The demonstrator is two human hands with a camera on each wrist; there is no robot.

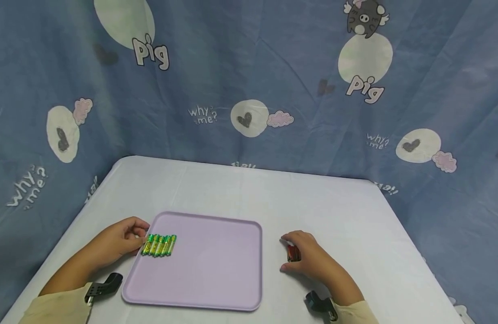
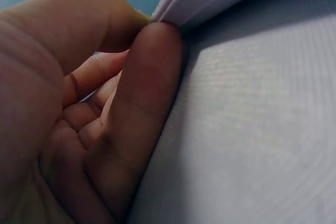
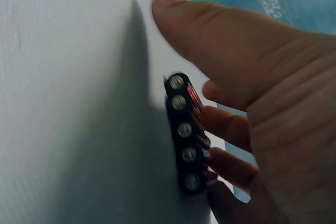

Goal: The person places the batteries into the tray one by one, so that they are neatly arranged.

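Note:
A row of several green-and-gold batteries (image 1: 159, 245) lies side by side on the left part of a light purple tray (image 1: 208, 279). At the tray's left rim, my left hand (image 1: 125, 236) pinches the edge between thumb and forefinger, close beside the batteries. The left wrist view shows the thumb (image 2: 105, 17) and forefinger meeting at the rim. Right of the tray, several dark red-and-black batteries (image 1: 293, 254) lie in a row on the table, their ends facing the right wrist camera. My right hand (image 1: 307, 254) arches over them, thumb held apart and fingers loosely bent beside the row.
A white-covered table (image 1: 321, 202) carries everything. Blue patterned fabric (image 1: 216, 81) hangs behind and around it. Black wrist camera mounts sit on the left sleeve (image 1: 60, 306) and the right sleeve (image 1: 356, 312).

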